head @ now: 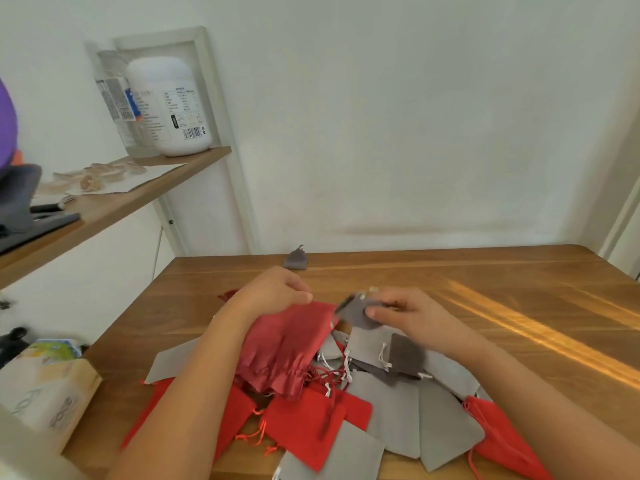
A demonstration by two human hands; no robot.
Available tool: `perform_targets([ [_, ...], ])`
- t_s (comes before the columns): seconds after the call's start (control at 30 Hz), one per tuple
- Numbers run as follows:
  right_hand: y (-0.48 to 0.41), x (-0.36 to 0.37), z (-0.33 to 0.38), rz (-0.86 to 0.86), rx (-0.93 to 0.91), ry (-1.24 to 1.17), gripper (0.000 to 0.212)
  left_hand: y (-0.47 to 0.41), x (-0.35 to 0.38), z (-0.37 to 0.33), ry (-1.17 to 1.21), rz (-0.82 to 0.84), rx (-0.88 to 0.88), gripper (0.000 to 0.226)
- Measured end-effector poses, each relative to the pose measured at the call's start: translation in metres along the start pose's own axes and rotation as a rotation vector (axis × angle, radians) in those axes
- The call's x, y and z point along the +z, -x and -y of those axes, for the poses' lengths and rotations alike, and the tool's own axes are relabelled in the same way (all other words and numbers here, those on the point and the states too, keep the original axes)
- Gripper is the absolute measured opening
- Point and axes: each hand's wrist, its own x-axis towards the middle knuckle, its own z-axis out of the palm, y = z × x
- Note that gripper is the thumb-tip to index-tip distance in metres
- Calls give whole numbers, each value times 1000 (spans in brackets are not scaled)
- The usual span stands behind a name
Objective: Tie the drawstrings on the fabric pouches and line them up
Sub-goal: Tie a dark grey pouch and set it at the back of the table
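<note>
A heap of red and grey fabric pouches [363, 403] lies on the wooden table [519, 306] in front of me. My right hand [405, 315] pinches a small dark grey pouch [356, 311] just above the heap; the pouch is blurred. My left hand [277, 292] hovers left of it with fingers curled, over a large dark red pouch [287, 351]; whether it pinches a string cannot be made out. One small dark grey pouch [296, 259], its top gathered, stands alone at the table's far edge.
A wooden shelf [114, 206] at the left carries a white jar [169, 105] and a bottle. A patterned box [45, 393] sits at the table's near left corner. White wall behind; bare wood stretches to the right of the heap.
</note>
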Motion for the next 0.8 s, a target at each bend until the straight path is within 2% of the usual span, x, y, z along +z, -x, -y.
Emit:
perform_targets([
  [0.07, -9, -6, 2, -201, 55, -247, 21, 2, 3, -11, 183, 22, 4, 13],
  [0.13, -19, -11, -1, -367, 92, -396, 23, -2, 11, -20, 181, -10, -17, 17],
  [0.2, -28, -12, -5, -465, 125, -443, 22, -7, 23, -30, 142, -65, -40, 22],
  [0.33, -38, -4, -19, -577, 283, -603, 14, -16, 46, -39, 309, -160, -62, 37],
  [0.43, -39, 5, -30, -598, 362, -660, 15, -18, 63, -37, 527, -229, -65, 42],
  [0.6, -37, 17, -33, -512, 334, -620, 15, -21, 81, -37, 885, -214, 5, 32],
  [0.7, -37, 18, -33, -468, 299, -571, 16, -25, 82, -33, 979, -223, -11, 23],
  [0.8, -37, 19, -32, -418, 232, -624, 12, -24, 83, -30, 1058, -196, -30, 27],
])
